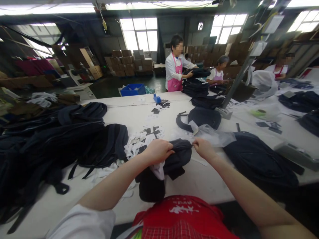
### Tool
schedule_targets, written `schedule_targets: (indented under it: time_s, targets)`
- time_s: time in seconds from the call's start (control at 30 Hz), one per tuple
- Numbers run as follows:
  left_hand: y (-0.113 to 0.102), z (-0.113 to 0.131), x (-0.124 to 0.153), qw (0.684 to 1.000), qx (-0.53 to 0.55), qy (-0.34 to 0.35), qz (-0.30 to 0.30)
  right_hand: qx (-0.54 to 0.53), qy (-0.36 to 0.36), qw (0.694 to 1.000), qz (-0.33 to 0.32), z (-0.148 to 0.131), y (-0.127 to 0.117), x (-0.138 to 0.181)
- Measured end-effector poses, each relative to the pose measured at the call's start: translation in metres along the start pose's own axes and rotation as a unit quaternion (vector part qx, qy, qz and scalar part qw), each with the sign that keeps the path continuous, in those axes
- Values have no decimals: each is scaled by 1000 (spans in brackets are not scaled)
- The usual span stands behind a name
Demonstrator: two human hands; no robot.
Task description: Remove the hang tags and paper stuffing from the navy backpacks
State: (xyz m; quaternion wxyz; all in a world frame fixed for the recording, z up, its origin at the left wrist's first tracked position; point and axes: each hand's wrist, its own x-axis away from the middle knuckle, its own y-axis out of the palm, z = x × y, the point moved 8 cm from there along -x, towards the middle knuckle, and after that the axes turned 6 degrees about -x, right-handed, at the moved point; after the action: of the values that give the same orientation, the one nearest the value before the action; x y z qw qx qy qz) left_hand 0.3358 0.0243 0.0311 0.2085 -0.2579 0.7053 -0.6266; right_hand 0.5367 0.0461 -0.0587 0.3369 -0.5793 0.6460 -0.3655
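In front of me on the table lies a dark navy backpack (178, 156), bunched up, with white material showing at its left side and a black part hanging toward me. My left hand (160, 151) is closed on its upper left part. At the bag's right edge my right hand (204, 147) is held in a pinch; what sits between the fingertips is too small to make out. Clear plastic wrapping (214, 134) lies just beyond that hand, beside another navy backpack (204, 117) with its strap spread on the table.
Dark backpacks (62, 139) are heaped at left. White and black tags (147, 134) lie scattered mid-table, near a blue tape dispenser (157, 98). Another backpack (259, 157) lies at right, by a metal post (238, 78). Across the table a person (175, 66) handles stacked bags.
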Motion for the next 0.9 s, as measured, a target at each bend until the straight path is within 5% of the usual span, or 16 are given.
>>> schedule_targets:
  time_s: [0.1,0.2,0.33,0.5,0.63,0.77,0.83,0.9]
  targets:
    - [-20,-7,10,999,17,33,38,20,58,997,-50,38,25,-12]
    - [-34,-21,9,996,71,52,35,24,55,990,-131,45,45,-17]
    - [-33,-45,-7,977,206,55,4,-5,-59,983,-175,5,37,-8]
    - [-20,-67,-33,960,280,-15,11,-215,-261,932,-131,-65,7,19]
    - [-30,-88,-45,967,227,-105,50,-238,-194,950,-61,-63,15,7]
    - [-84,-126,-10,932,196,-205,226,-276,-94,956,-27,-36,27,-14]
    - [-101,-144,24,897,193,-256,306,-372,-33,927,-25,-17,33,-21]
    - [-94,-153,59,872,195,-299,334,-487,35,873,-17,0,41,-22]
